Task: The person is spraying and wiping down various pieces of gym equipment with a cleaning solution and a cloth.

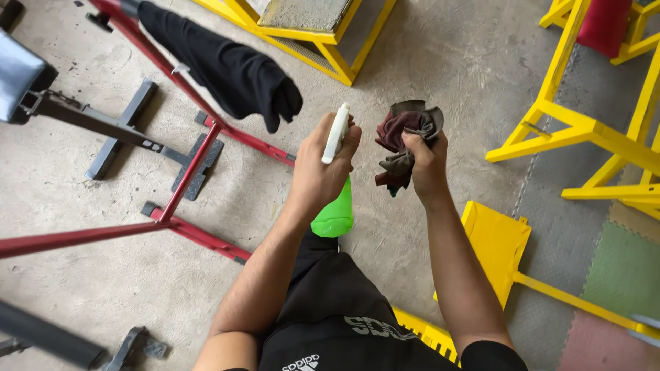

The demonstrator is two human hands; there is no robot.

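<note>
- The left hand (323,161) sits just left of the picture's centre, fingers wrapped tight round the neck of a green spray bottle (335,209), whose white trigger head (337,132) sticks up between the fingers toward 12 o'clock.
- The bottle's green body hangs below the palm at 6 o'clock of that hand, over the person's black shorts (330,302).
- The right hand (426,165) is at 3 o'clock of the left hand, near it but not touching, closed in a fist on a crumpled rag (405,141) of dark red and grey-brown cloth.
- The rag bunches above the knuckles and trails down at 9 o'clock of the fist, between the two hands.
- A black garment (227,65) is draped over a red metal frame (185,175), at 10 o'clock of the left hand.
- Grey steel feet (113,141) of a bench stand on the concrete floor (440,62) at 9 o'clock.
- Yellow steel frames (584,127) stand at 3 o'clock of the right hand; another yellow frame with a platform (323,38) is at 12 o'clock.
- A yellow flat plate (495,244) lies at 5 o'clock of the right hand, beside the forearm.
- Coloured floor mats (619,275) fill the lower right corner.
</note>
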